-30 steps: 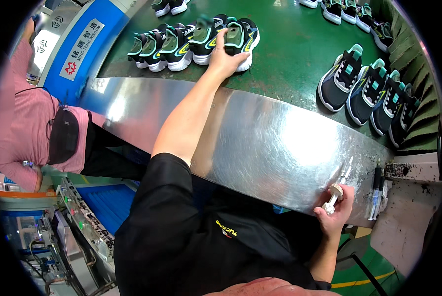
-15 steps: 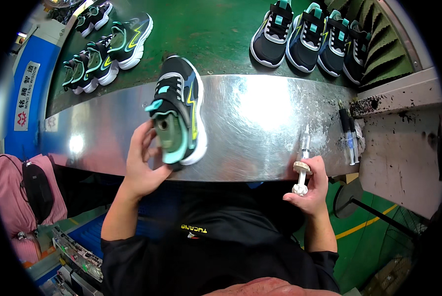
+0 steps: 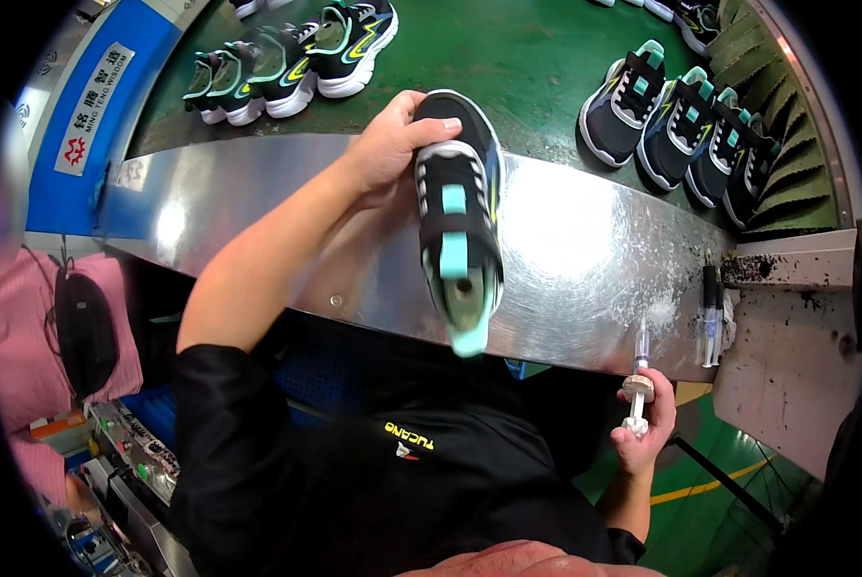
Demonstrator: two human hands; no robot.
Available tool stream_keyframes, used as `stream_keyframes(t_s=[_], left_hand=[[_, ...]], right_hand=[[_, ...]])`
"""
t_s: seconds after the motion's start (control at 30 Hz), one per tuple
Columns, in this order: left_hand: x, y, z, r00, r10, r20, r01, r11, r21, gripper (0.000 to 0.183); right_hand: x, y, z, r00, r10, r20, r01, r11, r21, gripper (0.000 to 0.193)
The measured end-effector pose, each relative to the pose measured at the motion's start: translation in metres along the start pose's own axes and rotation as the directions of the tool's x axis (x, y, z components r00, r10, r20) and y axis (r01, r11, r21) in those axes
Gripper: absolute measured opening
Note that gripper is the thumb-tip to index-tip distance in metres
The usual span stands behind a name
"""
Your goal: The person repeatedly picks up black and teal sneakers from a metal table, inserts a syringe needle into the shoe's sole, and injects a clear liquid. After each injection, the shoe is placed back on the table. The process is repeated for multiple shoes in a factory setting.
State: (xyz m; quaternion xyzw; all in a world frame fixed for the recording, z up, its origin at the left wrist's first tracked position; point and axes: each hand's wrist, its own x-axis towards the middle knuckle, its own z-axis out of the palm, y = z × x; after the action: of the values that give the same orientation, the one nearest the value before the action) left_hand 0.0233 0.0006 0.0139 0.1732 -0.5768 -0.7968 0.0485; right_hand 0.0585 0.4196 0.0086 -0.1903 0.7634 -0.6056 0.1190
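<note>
My left hand (image 3: 392, 144) grips a black sneaker (image 3: 458, 207) by its toe, thumb on top of the upper. The sneaker has mint tabs, white laces and a yellow side stripe; its toe points away from me and its mint-lined heel toward me. It is held over the metal ledge (image 3: 344, 255). In my right hand (image 3: 650, 423), at the ledge's near right edge, is a syringe (image 3: 642, 348), tip pointing away. A pale disc sits round its barrel and its plunger end is wrapped in white. The underside of the sneaker is hidden.
Beyond the ledge runs a green conveyor belt (image 3: 489, 58). Similar sneakers stand on it at the left (image 3: 287, 72) and right (image 3: 623, 111). More syringes (image 3: 710, 322) lie by the grey machine frame (image 3: 787, 356). Green flaps (image 3: 787, 144) hang far right. A person in pink (image 3: 17, 356) is at left.
My left hand has shifted from the sneaker's heel to its toe, and the sneaker has moved right in view. The view has turned; my right hand still holds the syringe.
</note>
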Motion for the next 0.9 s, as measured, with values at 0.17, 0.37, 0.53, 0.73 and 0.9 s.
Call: stream_keyframes(t_s=[0.17, 0.37, 0.53, 0.73, 0.9], left_hand=[[-0.037, 0.008, 0.034, 0.958, 0.197, 0.207, -0.104, 0.915, -0.391, 0.040], [-0.057, -0.004, 0.021, 0.918, 0.294, 0.265, -0.108, 0.830, -0.547, 0.055], [-0.071, -0.002, 0.016, 0.958, 0.179, 0.224, -0.063, 0.893, -0.446, 0.070], [-0.076, 0.001, 0.015, 0.927, 0.194, 0.322, -0.036, 0.899, -0.437, 0.066], [-0.077, 0.002, 0.016, 0.905, 0.251, 0.342, -0.107, 0.915, -0.389, 0.064]], right_hand=[[0.029, -0.023, 0.016, 0.971, -0.184, 0.154, 0.127, 0.938, 0.321, 0.095], [0.083, -0.080, 0.055, 0.875, -0.356, 0.327, 0.059, 0.750, 0.659, 0.082], [0.102, -0.109, 0.084, 0.829, -0.382, 0.409, -0.097, 0.622, 0.777, 0.072], [0.106, -0.122, 0.092, 0.821, -0.337, 0.460, -0.154, 0.646, 0.748, 0.068], [0.107, -0.124, 0.095, 0.830, -0.285, 0.480, -0.173, 0.686, 0.706, 0.068]])
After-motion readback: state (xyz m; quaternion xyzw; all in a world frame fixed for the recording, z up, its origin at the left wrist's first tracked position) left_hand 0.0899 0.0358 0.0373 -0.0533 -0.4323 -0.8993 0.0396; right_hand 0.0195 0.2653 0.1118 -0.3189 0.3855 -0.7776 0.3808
